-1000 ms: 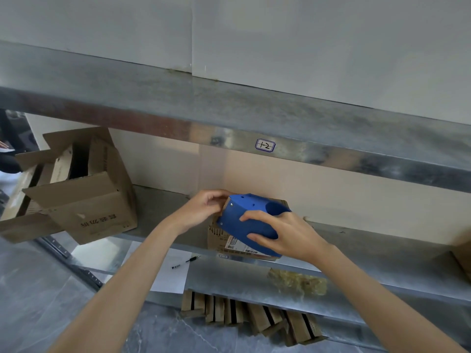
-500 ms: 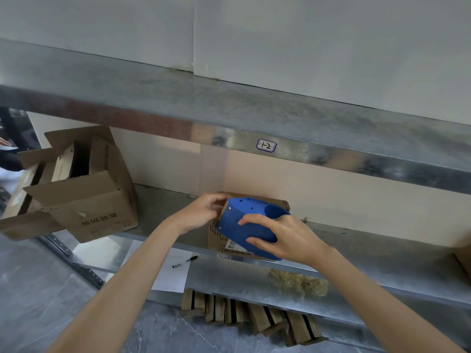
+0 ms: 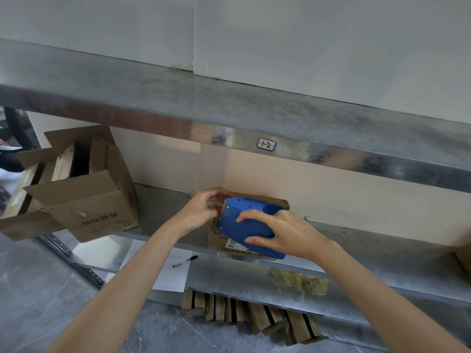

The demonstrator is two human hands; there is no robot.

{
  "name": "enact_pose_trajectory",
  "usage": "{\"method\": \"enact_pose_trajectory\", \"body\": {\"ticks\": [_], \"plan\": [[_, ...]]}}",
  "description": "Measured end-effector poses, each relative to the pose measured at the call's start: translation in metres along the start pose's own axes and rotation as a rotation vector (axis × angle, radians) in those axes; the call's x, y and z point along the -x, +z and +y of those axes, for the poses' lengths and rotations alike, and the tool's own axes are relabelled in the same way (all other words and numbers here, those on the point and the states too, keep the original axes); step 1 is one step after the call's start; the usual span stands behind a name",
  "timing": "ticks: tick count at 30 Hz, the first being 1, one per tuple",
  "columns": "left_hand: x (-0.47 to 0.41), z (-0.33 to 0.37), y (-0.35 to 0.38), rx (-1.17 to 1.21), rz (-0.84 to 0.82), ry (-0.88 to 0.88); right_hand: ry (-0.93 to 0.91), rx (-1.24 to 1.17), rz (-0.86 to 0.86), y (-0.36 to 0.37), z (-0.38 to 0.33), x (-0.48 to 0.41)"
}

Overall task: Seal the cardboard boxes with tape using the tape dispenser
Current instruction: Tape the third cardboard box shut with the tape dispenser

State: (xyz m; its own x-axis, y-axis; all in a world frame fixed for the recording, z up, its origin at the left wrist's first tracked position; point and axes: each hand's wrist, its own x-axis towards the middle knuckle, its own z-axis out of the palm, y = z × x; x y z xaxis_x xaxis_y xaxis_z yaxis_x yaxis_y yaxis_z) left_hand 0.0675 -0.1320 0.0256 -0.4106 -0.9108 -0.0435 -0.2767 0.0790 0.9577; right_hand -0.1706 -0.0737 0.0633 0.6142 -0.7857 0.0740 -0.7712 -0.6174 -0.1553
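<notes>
Right hand (image 3: pixel 288 235) barely shifted, gripping blue tape dispenser (image 3: pixel 246 222) against small box (image 3: pixel 216 239), left hand (image 3: pixel 201 212) blurred, grip unclear, perhaps pinching

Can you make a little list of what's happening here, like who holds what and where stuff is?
right hand: grips the blue plastic tape dispenser
left hand: fingers curled at the dispenser's toothed end; what they hold is hidden
dispenser: against the small brown cardboard box
box: on the grey metal shelf
nearby: large open cardboard box at left; black pen on white paper
</notes>
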Motion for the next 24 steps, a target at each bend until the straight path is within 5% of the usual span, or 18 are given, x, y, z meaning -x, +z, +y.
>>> {"method": "enact_pose_trajectory", "body": {"ticks": [12,24], "plan": [[-0.008,0.010,0.000,0.041,0.086,0.043,0.079,-0.420,-0.102,-0.023,0.008,-0.014],[0.006,0.014,-0.048,0.101,0.320,-0.018,0.094,-0.555,-0.159,-0.041,0.030,-0.011]]}}
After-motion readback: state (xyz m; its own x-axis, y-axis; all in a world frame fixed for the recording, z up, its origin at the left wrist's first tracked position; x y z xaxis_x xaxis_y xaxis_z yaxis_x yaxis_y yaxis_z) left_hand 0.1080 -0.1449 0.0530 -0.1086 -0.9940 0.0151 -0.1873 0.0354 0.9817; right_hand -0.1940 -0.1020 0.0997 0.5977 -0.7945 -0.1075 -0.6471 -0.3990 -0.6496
